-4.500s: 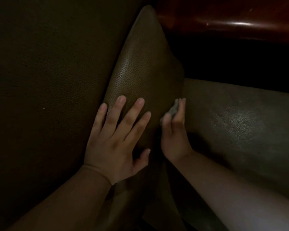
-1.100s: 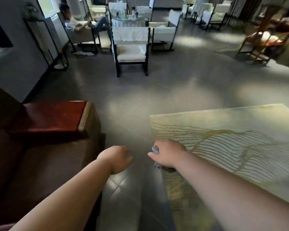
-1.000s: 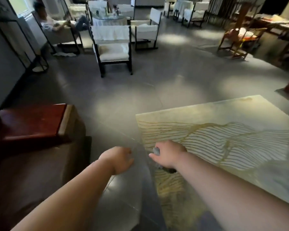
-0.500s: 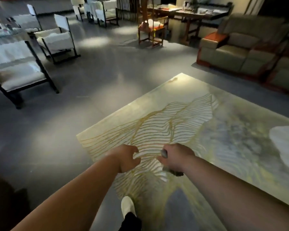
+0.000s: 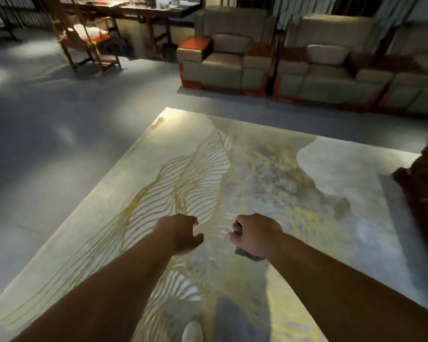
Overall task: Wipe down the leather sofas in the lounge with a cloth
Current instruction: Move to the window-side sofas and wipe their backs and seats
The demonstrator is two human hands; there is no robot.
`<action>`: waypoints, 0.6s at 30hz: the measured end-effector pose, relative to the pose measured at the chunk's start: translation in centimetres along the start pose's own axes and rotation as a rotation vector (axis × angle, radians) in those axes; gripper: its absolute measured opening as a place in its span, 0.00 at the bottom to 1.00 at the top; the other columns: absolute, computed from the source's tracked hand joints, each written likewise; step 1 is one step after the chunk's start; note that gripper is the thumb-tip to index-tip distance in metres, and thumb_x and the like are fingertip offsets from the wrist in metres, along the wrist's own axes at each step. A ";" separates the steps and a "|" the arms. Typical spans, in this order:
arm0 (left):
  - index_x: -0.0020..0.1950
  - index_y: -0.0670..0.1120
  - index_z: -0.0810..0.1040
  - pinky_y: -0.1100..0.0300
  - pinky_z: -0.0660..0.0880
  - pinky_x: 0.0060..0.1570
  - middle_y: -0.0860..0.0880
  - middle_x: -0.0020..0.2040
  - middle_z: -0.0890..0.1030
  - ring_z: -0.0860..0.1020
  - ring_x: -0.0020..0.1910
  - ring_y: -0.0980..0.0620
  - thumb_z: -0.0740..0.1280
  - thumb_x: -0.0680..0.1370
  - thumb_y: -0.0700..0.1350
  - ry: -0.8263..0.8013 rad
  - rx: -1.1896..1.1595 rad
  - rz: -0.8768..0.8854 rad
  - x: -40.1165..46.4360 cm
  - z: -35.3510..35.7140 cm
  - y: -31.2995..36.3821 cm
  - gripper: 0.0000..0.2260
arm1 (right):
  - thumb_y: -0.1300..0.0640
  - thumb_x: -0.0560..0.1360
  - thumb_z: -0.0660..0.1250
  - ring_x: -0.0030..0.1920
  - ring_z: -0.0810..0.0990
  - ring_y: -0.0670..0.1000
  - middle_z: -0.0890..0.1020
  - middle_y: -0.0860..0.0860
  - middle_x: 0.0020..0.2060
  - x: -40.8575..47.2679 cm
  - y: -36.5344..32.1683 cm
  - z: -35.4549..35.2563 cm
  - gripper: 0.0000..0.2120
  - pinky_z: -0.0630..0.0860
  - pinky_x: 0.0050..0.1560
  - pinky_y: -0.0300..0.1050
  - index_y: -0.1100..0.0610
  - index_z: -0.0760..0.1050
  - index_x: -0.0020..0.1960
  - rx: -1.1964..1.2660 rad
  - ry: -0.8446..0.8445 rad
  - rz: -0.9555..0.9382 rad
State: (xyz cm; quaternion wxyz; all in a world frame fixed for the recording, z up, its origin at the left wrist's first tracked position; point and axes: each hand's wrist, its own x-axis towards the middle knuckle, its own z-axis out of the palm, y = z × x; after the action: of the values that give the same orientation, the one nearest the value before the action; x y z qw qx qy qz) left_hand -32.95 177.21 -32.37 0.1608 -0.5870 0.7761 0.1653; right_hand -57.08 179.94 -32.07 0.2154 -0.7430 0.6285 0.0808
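Right hand [image 5: 255, 234] grips cloth [image 5: 247, 254] above patterned rug [image 5: 269, 174], sofas [image 5: 326, 67] beyond.

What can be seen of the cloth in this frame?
The cloth is small and grey, looks soft, and is bunched up inside the right hand. Only two bits show: a rounded wad poking out at the top of the fist beside the thumb, and a darker ragged tuft hanging below the hand. The curled fingers hide the rest. It is held in the air above the patterned rug, touching nothing but that hand.
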 end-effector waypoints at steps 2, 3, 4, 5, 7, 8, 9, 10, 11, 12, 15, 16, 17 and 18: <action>0.77 0.57 0.71 0.50 0.74 0.69 0.51 0.73 0.77 0.75 0.72 0.47 0.59 0.81 0.67 -0.004 0.040 0.059 3.9 -2.0 0.9 0.27 | 0.32 0.81 0.59 0.44 0.78 0.53 0.78 0.48 0.45 1.8 2.0 -1.6 0.21 0.77 0.46 0.51 0.50 0.71 0.53 0.020 0.023 0.080; 0.76 0.57 0.71 0.50 0.74 0.68 0.51 0.73 0.77 0.75 0.72 0.47 0.59 0.81 0.67 -0.008 0.063 0.089 6.0 -3.1 1.5 0.26 | 0.31 0.82 0.58 0.45 0.77 0.54 0.78 0.49 0.47 2.6 3.2 -2.4 0.21 0.76 0.46 0.52 0.50 0.72 0.56 0.026 0.034 0.118; 0.76 0.57 0.72 0.50 0.74 0.68 0.51 0.73 0.77 0.75 0.72 0.46 0.59 0.81 0.67 -0.015 0.081 0.119 7.9 -4.2 2.2 0.26 | 0.31 0.82 0.58 0.46 0.76 0.55 0.78 0.50 0.49 3.3 4.5 -3.0 0.22 0.74 0.47 0.53 0.49 0.72 0.58 0.029 0.039 0.148; 0.76 0.57 0.71 0.50 0.74 0.69 0.51 0.74 0.76 0.75 0.72 0.47 0.59 0.81 0.67 -0.026 0.095 0.140 9.6 -5.2 3.2 0.27 | 0.31 0.82 0.57 0.46 0.76 0.55 0.78 0.50 0.49 3.9 5.8 -3.6 0.22 0.73 0.47 0.53 0.49 0.72 0.60 0.041 0.035 0.176; 0.78 0.58 0.70 0.50 0.73 0.70 0.51 0.75 0.75 0.74 0.74 0.47 0.58 0.82 0.68 -0.024 0.107 0.177 13.1 -6.8 5.3 0.27 | 0.31 0.82 0.57 0.46 0.76 0.55 0.76 0.49 0.47 4.9 8.9 -4.4 0.21 0.74 0.48 0.53 0.48 0.71 0.59 0.074 0.041 0.233; 0.78 0.58 0.70 0.50 0.73 0.70 0.51 0.76 0.75 0.74 0.74 0.47 0.58 0.82 0.67 -0.022 0.111 0.193 14.8 -7.5 6.7 0.27 | 0.30 0.82 0.57 0.46 0.76 0.55 0.75 0.49 0.47 5.4 10.7 -4.8 0.21 0.75 0.49 0.54 0.47 0.70 0.57 0.087 0.044 0.258; 0.78 0.59 0.70 0.50 0.73 0.70 0.52 0.76 0.75 0.74 0.74 0.47 0.58 0.82 0.67 -0.021 0.114 0.210 16.7 -8.1 8.2 0.27 | 0.30 0.82 0.57 0.46 0.76 0.55 0.75 0.48 0.47 5.8 12.6 -5.1 0.21 0.75 0.49 0.54 0.47 0.70 0.57 0.093 0.049 0.283; 0.78 0.59 0.70 0.51 0.73 0.70 0.52 0.76 0.75 0.75 0.73 0.48 0.58 0.82 0.67 -0.022 0.116 0.229 18.4 -8.6 9.7 0.27 | 0.30 0.82 0.57 0.46 0.75 0.55 0.74 0.48 0.46 6.3 14.6 -5.5 0.21 0.75 0.49 0.53 0.47 0.71 0.57 0.096 0.057 0.305; 0.78 0.59 0.70 0.51 0.73 0.69 0.52 0.75 0.75 0.75 0.73 0.48 0.58 0.82 0.67 -0.029 0.119 0.251 20.1 -8.9 11.4 0.26 | 0.30 0.81 0.57 0.46 0.75 0.54 0.75 0.47 0.45 6.8 16.7 -5.7 0.20 0.76 0.48 0.52 0.46 0.71 0.56 0.101 0.062 0.327; 0.78 0.59 0.70 0.51 0.73 0.69 0.52 0.75 0.75 0.75 0.73 0.48 0.58 0.82 0.67 -0.038 0.124 0.270 21.8 -9.2 13.0 0.26 | 0.30 0.81 0.57 0.45 0.76 0.54 0.75 0.47 0.44 7.4 18.9 -5.9 0.20 0.76 0.47 0.51 0.46 0.70 0.54 0.112 0.069 0.347; 0.77 0.59 0.70 0.51 0.74 0.68 0.53 0.75 0.76 0.76 0.72 0.49 0.58 0.82 0.67 -0.041 0.136 0.297 27.2 -10.4 18.5 0.26 | 0.29 0.80 0.58 0.45 0.77 0.54 0.76 0.47 0.44 9.1 25.7 -6.8 0.21 0.80 0.48 0.51 0.46 0.69 0.52 0.126 0.092 0.393; 0.77 0.59 0.71 0.51 0.74 0.68 0.53 0.75 0.76 0.76 0.72 0.49 0.59 0.82 0.67 -0.046 0.136 0.308 28.8 -10.7 20.4 0.26 | 0.28 0.79 0.58 0.45 0.78 0.54 0.77 0.48 0.44 9.4 28.1 -7.2 0.21 0.80 0.48 0.51 0.46 0.69 0.52 0.129 0.101 0.401; 0.77 0.58 0.71 0.51 0.74 0.69 0.53 0.75 0.76 0.76 0.72 0.49 0.59 0.82 0.67 -0.059 0.141 0.317 30.5 -11.0 22.5 0.26 | 0.28 0.79 0.58 0.45 0.78 0.54 0.77 0.48 0.44 9.6 30.5 -7.7 0.21 0.81 0.49 0.52 0.45 0.70 0.52 0.135 0.112 0.414; 0.77 0.58 0.71 0.51 0.74 0.69 0.53 0.75 0.76 0.76 0.72 0.49 0.59 0.82 0.67 -0.074 0.149 0.335 32.1 -11.4 24.7 0.26 | 0.28 0.78 0.59 0.45 0.78 0.53 0.77 0.48 0.44 9.8 33.1 -8.0 0.21 0.81 0.49 0.52 0.45 0.70 0.51 0.148 0.118 0.428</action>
State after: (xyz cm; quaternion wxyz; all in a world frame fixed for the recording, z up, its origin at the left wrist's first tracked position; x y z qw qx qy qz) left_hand -65.76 150.89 -34.76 0.2026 -0.4296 0.8666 0.1530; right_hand -88.41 163.90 -35.94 0.2101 -0.5785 0.7874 0.0348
